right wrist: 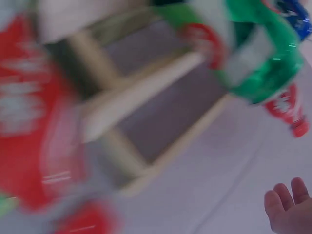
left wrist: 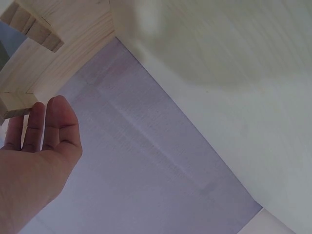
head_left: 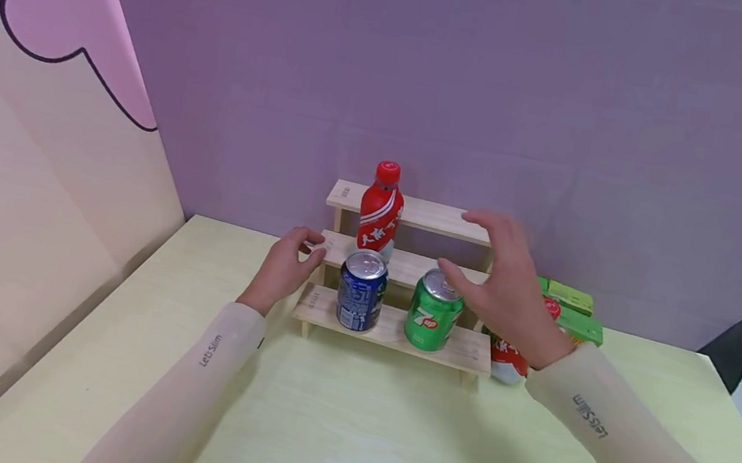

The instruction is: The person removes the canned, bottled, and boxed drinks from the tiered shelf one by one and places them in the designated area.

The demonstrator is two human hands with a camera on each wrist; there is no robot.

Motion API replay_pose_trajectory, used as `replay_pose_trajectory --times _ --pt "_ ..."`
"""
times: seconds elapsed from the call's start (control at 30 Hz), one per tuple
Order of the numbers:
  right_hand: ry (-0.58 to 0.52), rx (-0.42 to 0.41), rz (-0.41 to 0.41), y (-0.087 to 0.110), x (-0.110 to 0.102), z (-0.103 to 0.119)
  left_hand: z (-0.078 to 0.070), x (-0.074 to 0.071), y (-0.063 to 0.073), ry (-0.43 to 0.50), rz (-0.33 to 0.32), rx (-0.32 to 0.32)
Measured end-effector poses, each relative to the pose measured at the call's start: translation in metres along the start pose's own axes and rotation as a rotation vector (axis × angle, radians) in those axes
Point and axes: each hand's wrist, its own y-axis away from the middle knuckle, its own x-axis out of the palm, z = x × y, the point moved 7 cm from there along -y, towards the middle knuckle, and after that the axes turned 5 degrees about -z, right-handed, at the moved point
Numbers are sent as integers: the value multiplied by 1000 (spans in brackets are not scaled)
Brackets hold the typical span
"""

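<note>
A three-step wooden display stand (head_left: pixel 402 264) stands against the back wall. My left hand (head_left: pixel 282 270) grips the left end of its middle step, fingers bent at the board's edge; the left wrist view shows these fingers (left wrist: pixel 61 124) against the wood. Above the right side of the stand, my right hand (head_left: pixel 513 293) is spread with thumb and fingers apart, holding nothing. Its thumb overlaps the top of a green 7up can (head_left: pixel 432 317) on the lowest step. A dark blue can (head_left: pixel 359 298) is to the left on that step. Behind it, a red bottle (head_left: pixel 381 213) stands upright.
Right of the stand, partly hidden by my right forearm, lie another red-labelled bottle (head_left: pixel 508 360) and green packets (head_left: pixel 578 314). A purple wall (head_left: pixel 438 73) rises behind the pale table (head_left: pixel 326 433); a printed panel (head_left: pixel 15 154) borders its left side.
</note>
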Motion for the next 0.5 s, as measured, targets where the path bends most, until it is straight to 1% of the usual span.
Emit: replay_pose_trajectory --times 0.1,0.2,0.33,0.43,0.5 --pt "-2 -18 27 -24 17 19 0 0 -1 -4 -1 3" --pt "6 8 62 -48 36 29 0 -1 -1 -7 -4 4" --pt "36 94 122 -72 59 30 -1 0 -1 -9 -4 11" --pt "44 173 164 -79 73 24 0 0 -1 -14 -6 16" --pt "12 221 177 -81 81 22 0 0 -1 -19 -8 14"
